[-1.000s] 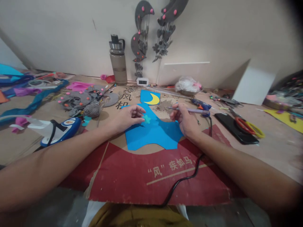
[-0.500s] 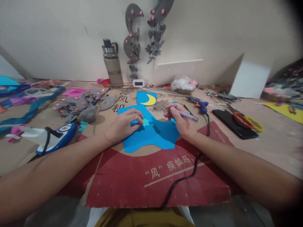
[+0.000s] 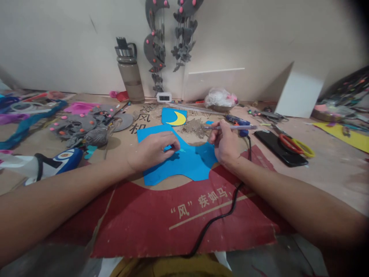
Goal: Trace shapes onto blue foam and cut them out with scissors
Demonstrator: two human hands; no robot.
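Observation:
A blue sheet cut with curved edges (image 3: pixel 175 169) lies on the cardboard in front of me. My left hand (image 3: pixel 157 150) rests over its left part, thumb and forefinger pinched together. At those fingertips a thin sliver of a turquoise flower cutout (image 3: pixel 182 151) shows, seen nearly edge-on; the rest of it is hidden. My right hand (image 3: pixel 226 144) is at the sheet's right edge, fingers closed round a pale purple pen (image 3: pixel 246 127) that lies nearly level, one end pointing left. Beyond the sheet is a smaller blue piece (image 3: pixel 167 114) with a yellow crescent moon (image 3: pixel 179 119).
A blue glue gun (image 3: pixel 243 131) lies behind my right hand, its black cord (image 3: pixel 221 216) crossing the red cardboard (image 3: pixel 138 223). Scissors (image 3: pixel 291 144) rest on a phone (image 3: pixel 268 140) at right. Grey felt pieces (image 3: pixel 77 127) and a bottle (image 3: pixel 130 79) are at left.
My right hand has turned, swinging the pen from slanting down to nearly level. The flower cutout has gone from face-on to a sliver at my left fingertips. The view has shifted slightly.

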